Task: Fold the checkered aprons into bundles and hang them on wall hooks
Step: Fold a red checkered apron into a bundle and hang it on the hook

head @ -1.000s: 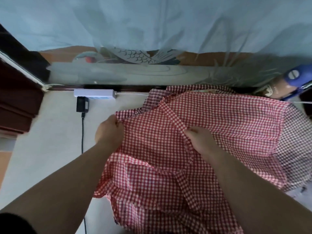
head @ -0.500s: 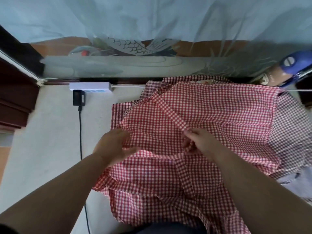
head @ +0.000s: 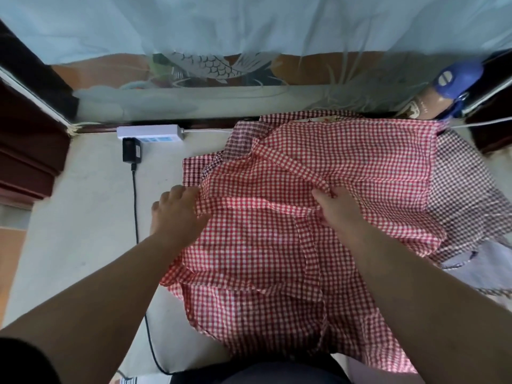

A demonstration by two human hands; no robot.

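A red-and-white checkered apron (head: 346, 164) lies spread and partly folded on the pale surface (head: 83, 217). My left hand (head: 177, 217) grips its left edge at a fold, fingers tucked under the cloth. My right hand (head: 336, 207) pinches a fold and a strap near the apron's middle. A darker maroon checkered apron (head: 465, 189) lies under it, showing at the right and at the upper left (head: 241, 137).
A white power strip (head: 151, 131) with a black adapter (head: 130, 151) and cable (head: 135, 206) sits at the back left. A blue-capped bottle (head: 454, 81) leans at the back right. Dark wooden furniture (head: 25, 151) stands on the left. Pale lilac cloth (head: 476, 267) lies on the right.
Both hands have drawn the apron's upper part toward me, making a horizontal fold. My left hand shifted from the upper corner down to the left edge.
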